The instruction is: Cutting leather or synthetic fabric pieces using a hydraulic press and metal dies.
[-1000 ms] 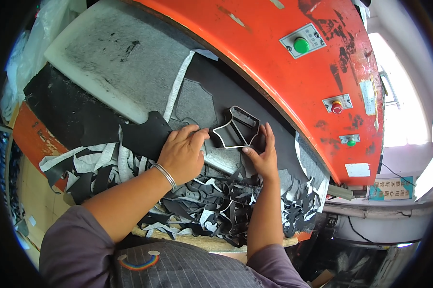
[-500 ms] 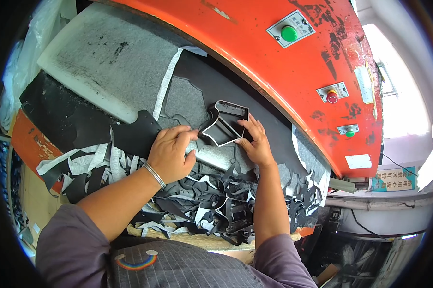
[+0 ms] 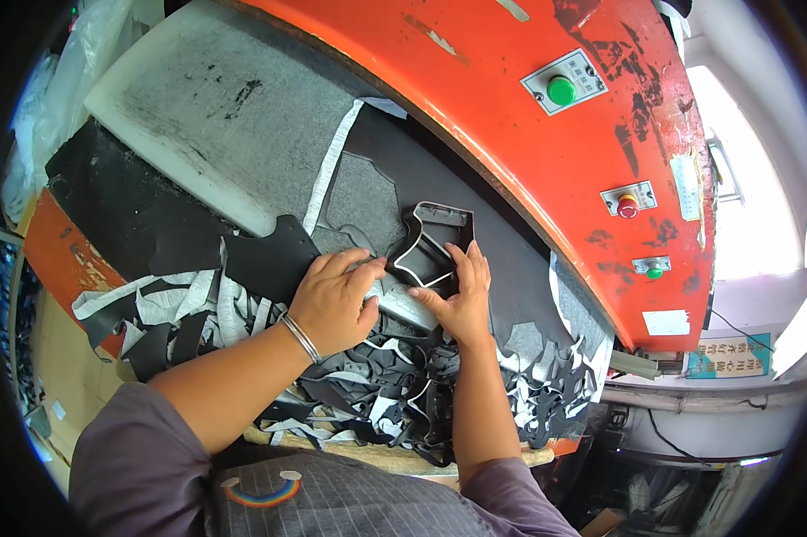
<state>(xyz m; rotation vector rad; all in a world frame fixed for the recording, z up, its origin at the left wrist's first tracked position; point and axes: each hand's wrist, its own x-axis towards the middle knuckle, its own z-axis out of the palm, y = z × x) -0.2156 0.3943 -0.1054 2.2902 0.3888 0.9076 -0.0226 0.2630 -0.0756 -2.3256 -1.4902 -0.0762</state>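
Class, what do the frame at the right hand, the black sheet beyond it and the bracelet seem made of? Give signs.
Frame: probably steel; thin dark walls with a bright rim.
Black sheet: leather or synthetic, the look leaves it open; smooth, matt surface.
Bracelet: likely polished metal; silvery glints.

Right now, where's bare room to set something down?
Most room: the grey pad, bordered by the machine and the white strip. Less: the black sheet between cutter and machine. Crowded: around the left hand and right hand, and nearer you, where scraps heap up.
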